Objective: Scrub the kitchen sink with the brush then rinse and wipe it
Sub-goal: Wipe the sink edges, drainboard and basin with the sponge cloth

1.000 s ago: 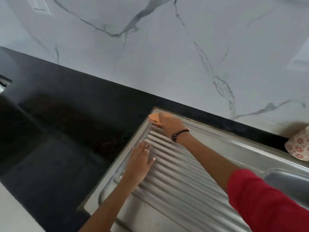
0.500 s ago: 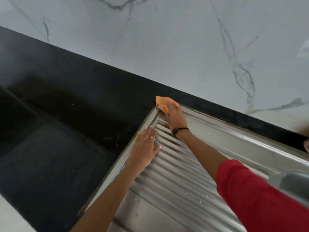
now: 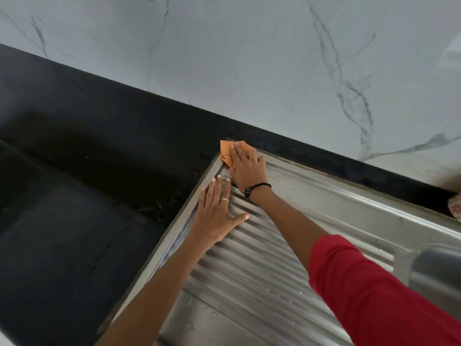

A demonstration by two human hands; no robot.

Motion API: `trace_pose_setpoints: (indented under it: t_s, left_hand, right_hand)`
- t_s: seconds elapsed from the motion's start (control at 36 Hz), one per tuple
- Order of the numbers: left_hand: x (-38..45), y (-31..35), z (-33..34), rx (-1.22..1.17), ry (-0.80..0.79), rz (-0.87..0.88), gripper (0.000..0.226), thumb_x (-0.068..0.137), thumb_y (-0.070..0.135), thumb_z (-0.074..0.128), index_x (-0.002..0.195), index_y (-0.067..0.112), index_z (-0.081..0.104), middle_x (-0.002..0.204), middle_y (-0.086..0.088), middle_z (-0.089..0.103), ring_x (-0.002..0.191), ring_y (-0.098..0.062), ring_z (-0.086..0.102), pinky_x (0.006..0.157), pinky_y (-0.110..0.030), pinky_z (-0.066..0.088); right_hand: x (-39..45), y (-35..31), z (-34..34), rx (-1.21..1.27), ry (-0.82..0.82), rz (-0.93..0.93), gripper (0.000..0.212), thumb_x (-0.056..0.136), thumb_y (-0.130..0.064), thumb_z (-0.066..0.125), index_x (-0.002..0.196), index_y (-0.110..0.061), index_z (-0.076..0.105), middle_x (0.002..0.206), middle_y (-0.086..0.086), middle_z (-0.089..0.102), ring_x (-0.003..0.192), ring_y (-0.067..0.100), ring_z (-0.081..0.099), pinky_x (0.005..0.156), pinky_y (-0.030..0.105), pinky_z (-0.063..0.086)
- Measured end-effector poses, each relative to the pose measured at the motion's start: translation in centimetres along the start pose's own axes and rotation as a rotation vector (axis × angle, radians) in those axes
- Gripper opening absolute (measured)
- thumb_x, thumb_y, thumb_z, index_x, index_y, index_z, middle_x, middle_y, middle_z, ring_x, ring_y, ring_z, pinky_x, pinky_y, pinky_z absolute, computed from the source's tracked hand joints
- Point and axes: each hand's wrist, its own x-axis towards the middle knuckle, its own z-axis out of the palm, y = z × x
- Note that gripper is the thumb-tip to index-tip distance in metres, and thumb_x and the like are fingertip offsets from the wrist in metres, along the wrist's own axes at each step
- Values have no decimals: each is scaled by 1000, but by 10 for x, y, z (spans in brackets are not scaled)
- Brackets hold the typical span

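Observation:
The steel sink's ribbed drainboard [image 3: 262, 265] fills the lower right of the head view. An orange cloth [image 3: 226, 150] lies on the drainboard's far left corner. My right hand [image 3: 247, 168] presses flat on the cloth with straight fingers, a black band on its wrist. My left hand [image 3: 216, 216] rests flat on the ribs near the left rim, fingers spread, a ring on one finger. The sink basin [image 3: 436, 275] shows only as a blurred edge at the right. No brush is in view.
A black stone counter [image 3: 87, 196] spreads to the left and runs as a strip behind the sink. A white marble wall [image 3: 249, 58] rises behind it. A floral-patterned object [image 3: 455, 208] peeks in at the right edge.
My right hand has slid the orange cloth further into the far left corner of the drainboard. My left hand has moved up along the left rim behind it.

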Motion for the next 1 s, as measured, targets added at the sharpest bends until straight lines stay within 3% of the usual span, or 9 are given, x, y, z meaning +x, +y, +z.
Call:
trace_pose_setpoints:
  t_s: [0.28,0.39,0.5,0.69,1.0]
  left_hand:
    - [3,9,-4,-9,-19,39,99,84,72,30,141,15,-27,152,-8,-27,132,-14,-33,108,-34,-20]
    - [-1,20,-5,-7,-26,60,95,85,69,31,134,17,-31,152,-8,-28,140,-20,-26,109,-35,-19]
    - [-2,28,-4,-10,-29,53,97,86,68,33,141,14,-27,153,-7,-26,141,-21,-24,114,-38,-15]
    - [-12,43,-8,-17,-1,117,98,86,64,39,145,11,-20,154,-6,-23,142,-18,-21,106,-26,-18]
    - [-25,86,-7,-15,-28,127,99,87,63,40,146,10,-18,154,-8,-22,143,-19,-18,111,-28,-12]
  right_hand:
    - [-28,28,4,-70,16,-8,54,100,-39,20,148,-14,16,157,-1,11,132,28,27,97,41,33]
    - [-40,40,5,-64,22,2,53,100,-38,21,148,-14,18,157,-2,10,130,28,29,96,41,33]
    - [-53,50,6,-34,32,39,52,100,-34,23,147,-15,19,156,-4,11,128,28,31,94,40,33]
    - [-78,75,9,-11,20,93,53,100,-32,25,148,-14,16,157,-3,8,130,28,27,91,40,34]
    - [-118,116,11,62,20,218,53,98,-30,30,148,-16,17,156,-2,12,128,30,30,88,41,36]
